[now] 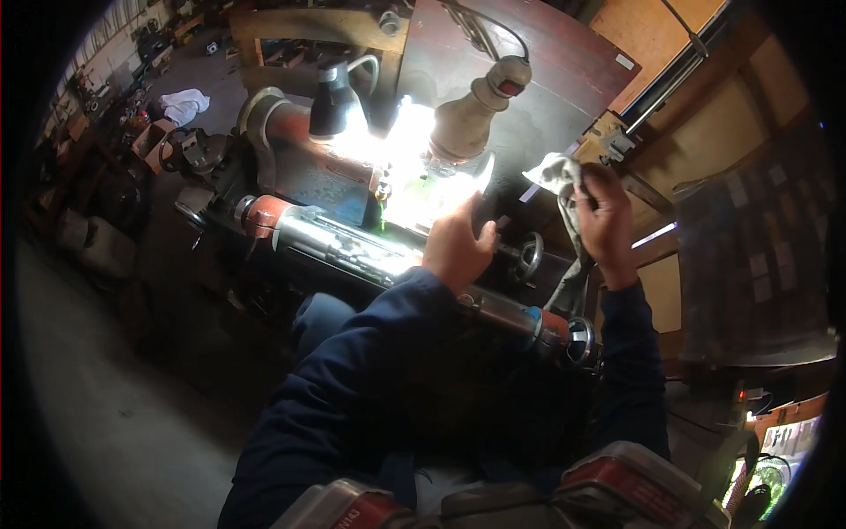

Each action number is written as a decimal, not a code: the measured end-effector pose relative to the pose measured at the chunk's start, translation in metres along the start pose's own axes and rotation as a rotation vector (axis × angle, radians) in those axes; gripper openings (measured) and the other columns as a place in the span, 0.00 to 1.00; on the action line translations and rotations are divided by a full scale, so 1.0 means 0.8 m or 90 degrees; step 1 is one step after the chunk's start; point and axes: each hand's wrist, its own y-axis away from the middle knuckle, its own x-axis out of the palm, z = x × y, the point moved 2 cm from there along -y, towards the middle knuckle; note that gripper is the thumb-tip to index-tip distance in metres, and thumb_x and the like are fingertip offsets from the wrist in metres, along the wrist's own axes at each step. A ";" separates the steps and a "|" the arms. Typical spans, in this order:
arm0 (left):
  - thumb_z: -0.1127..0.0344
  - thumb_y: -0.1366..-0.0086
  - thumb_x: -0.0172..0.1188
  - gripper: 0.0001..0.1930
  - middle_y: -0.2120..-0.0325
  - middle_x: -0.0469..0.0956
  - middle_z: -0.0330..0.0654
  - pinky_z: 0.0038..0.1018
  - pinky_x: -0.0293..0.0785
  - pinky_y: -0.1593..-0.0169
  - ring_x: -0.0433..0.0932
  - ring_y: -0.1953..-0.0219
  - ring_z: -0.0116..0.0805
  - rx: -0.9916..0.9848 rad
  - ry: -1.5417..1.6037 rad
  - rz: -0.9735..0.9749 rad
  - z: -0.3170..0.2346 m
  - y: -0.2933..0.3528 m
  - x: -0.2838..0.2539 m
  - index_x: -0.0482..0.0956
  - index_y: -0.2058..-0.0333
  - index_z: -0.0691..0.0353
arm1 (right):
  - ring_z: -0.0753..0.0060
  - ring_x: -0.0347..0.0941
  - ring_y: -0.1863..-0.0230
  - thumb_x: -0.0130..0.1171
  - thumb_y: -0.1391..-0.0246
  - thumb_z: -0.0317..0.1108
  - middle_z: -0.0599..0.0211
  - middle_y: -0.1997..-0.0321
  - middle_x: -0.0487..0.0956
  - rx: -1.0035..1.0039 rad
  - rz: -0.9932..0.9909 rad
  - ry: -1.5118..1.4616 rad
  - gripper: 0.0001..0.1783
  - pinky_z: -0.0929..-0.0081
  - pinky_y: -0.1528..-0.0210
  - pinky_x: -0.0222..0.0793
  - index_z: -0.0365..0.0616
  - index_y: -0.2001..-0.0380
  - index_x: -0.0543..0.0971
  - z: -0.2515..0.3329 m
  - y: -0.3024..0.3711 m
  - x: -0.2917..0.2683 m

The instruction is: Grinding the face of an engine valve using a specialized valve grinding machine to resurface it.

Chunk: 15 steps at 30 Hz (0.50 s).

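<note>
Dim and cluttered, that workshop had its bare concrete floor (115, 423) away down to the left of the beige work lamp (460, 128), the glare pooling under it. And there, right of the lamp, was the grey-white rag (557, 172), pinched firmly in the right hand (608, 216)! The left hand (458, 247) was just below the lamp, thumb spread from fingers, nothing visible between; contact on its far side, I couldn't tell. From it the rag lay up and right, the right hand plainly nearer. The bunched end pointed left, lampward; the long axis ran downward, tail hanging past the spoked handwheel (538, 254) below the lamp.
</note>
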 end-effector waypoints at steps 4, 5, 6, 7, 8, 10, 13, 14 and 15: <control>0.64 0.39 0.64 0.23 0.55 0.82 0.61 0.41 0.77 0.46 0.81 0.51 0.56 -0.029 -0.092 0.128 0.009 -0.014 -0.019 0.78 0.47 0.70 | 0.53 0.82 0.52 0.61 0.43 0.23 0.58 0.44 0.81 -0.173 0.025 0.189 0.15 0.62 0.56 0.80 0.41 0.52 0.83 0.027 -0.004 0.044; 0.63 0.39 0.64 0.21 0.57 0.82 0.59 0.42 0.77 0.48 0.82 0.53 0.55 -0.033 -0.112 0.154 0.013 -0.017 -0.022 0.79 0.49 0.68 | 0.56 0.83 0.55 0.60 0.43 0.24 0.59 0.44 0.81 -0.238 0.011 0.146 0.16 0.64 0.59 0.80 0.43 0.51 0.83 0.033 0.000 0.057; 0.63 0.39 0.64 0.20 0.59 0.83 0.57 0.42 0.78 0.50 0.83 0.55 0.54 -0.052 -0.160 0.185 0.018 -0.018 -0.024 0.80 0.50 0.67 | 0.58 0.82 0.59 0.60 0.44 0.25 0.60 0.44 0.81 -0.277 0.045 0.146 0.17 0.65 0.62 0.80 0.44 0.50 0.83 0.037 0.005 0.073; 0.63 0.38 0.64 0.19 0.61 0.83 0.56 0.42 0.78 0.52 0.83 0.57 0.52 -0.053 -0.202 0.199 0.022 -0.019 -0.026 0.80 0.51 0.66 | 0.60 0.82 0.63 0.60 0.44 0.27 0.61 0.44 0.81 -0.345 0.062 0.127 0.18 0.66 0.65 0.79 0.46 0.49 0.82 0.042 0.011 0.087; 0.63 0.38 0.64 0.17 0.63 0.83 0.54 0.42 0.78 0.53 0.83 0.60 0.51 -0.050 -0.238 0.211 0.026 -0.020 -0.027 0.81 0.53 0.65 | 0.62 0.81 0.67 0.60 0.45 0.28 0.61 0.45 0.81 -0.389 0.119 0.149 0.20 0.67 0.68 0.78 0.48 0.48 0.81 0.046 0.017 0.103; 0.65 0.41 0.63 0.12 0.63 0.84 0.49 0.41 0.77 0.51 0.82 0.58 0.49 -0.053 -0.199 0.201 0.032 -0.019 -0.030 0.84 0.59 0.59 | 0.67 0.76 0.74 0.62 0.48 0.30 0.64 0.52 0.82 -0.488 0.113 0.114 0.22 0.69 0.74 0.75 0.53 0.48 0.80 0.051 0.023 0.131; 0.69 0.43 0.63 0.12 0.60 0.84 0.44 0.38 0.76 0.48 0.81 0.53 0.46 -0.024 -0.177 0.216 0.037 -0.018 -0.028 0.86 0.60 0.52 | 0.64 0.77 0.73 0.62 0.48 0.32 0.65 0.58 0.80 -0.450 0.190 0.123 0.19 0.67 0.75 0.75 0.55 0.51 0.77 0.033 0.022 0.157; 0.69 0.43 0.63 0.11 0.60 0.83 0.45 0.37 0.76 0.48 0.81 0.53 0.46 0.001 -0.164 0.188 0.038 -0.019 -0.026 0.86 0.60 0.53 | 0.63 0.78 0.72 0.62 0.48 0.32 0.65 0.58 0.80 -0.462 0.180 0.105 0.18 0.65 0.74 0.75 0.55 0.52 0.76 0.022 0.021 0.162; 0.69 0.43 0.63 0.11 0.60 0.83 0.46 0.37 0.76 0.48 0.81 0.54 0.47 0.018 -0.154 0.159 0.039 -0.020 -0.025 0.85 0.60 0.55 | 0.61 0.79 0.71 0.62 0.47 0.31 0.64 0.58 0.79 -0.468 0.199 0.104 0.17 0.64 0.74 0.75 0.55 0.53 0.75 0.008 0.021 0.171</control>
